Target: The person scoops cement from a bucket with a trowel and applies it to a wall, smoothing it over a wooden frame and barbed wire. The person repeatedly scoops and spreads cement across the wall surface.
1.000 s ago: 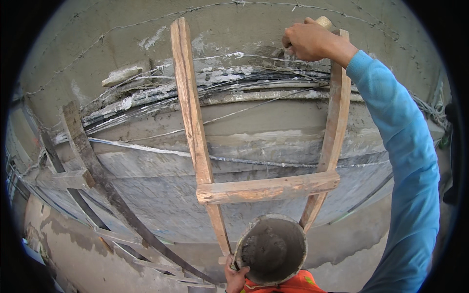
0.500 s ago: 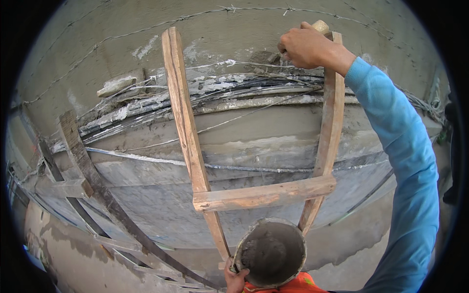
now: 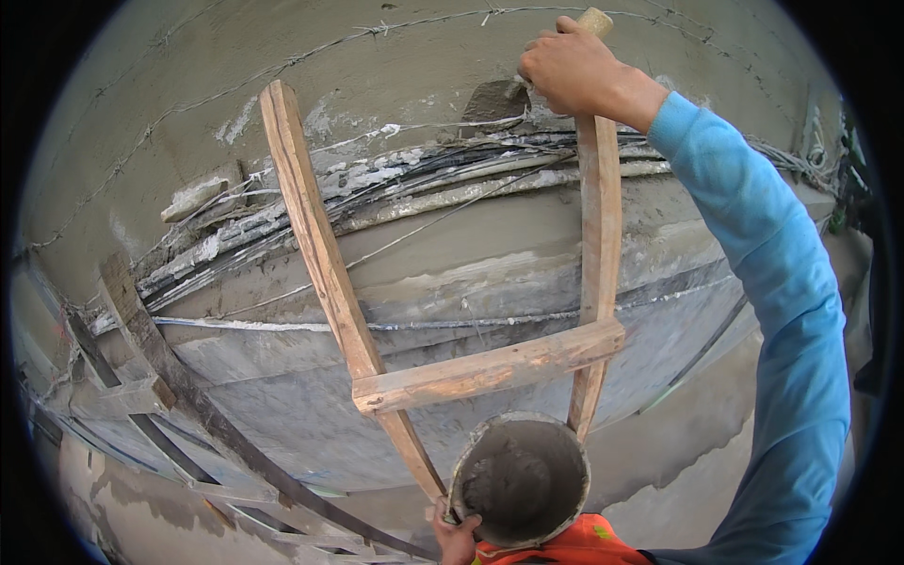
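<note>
My right hand [image 3: 589, 75] is closed on a trowel with a pale handle [image 3: 591, 23], raised at the top of a wooden ladder's right rail [image 3: 598, 217]; its grey, mortar-coated blade [image 3: 492, 102] lies at the wall [image 3: 405, 80] just above the bundled cables. My left hand [image 3: 456, 527], at the bottom, is closed on the rim of a round bucket [image 3: 518, 480] holding grey wet mortar, beside the ladder's left rail [image 3: 315, 226]. A wooden rung [image 3: 485, 367] joins the two rails.
Barbed wire [image 3: 348, 42] runs along the wall top. Mortar-caked cables and pipes [image 3: 414, 193] cross behind the ladder. A darker wooden ladder [image 3: 202, 395] leans at the left, with more timber pieces. Wet-patched concrete [image 3: 678, 452] shows far below. Part of an orange vest [image 3: 593, 537] shows at the bottom.
My right hand and trowel have moved up and left in view, and more of the blade shows. The ladder top and wall have shifted leftward in the picture.
</note>
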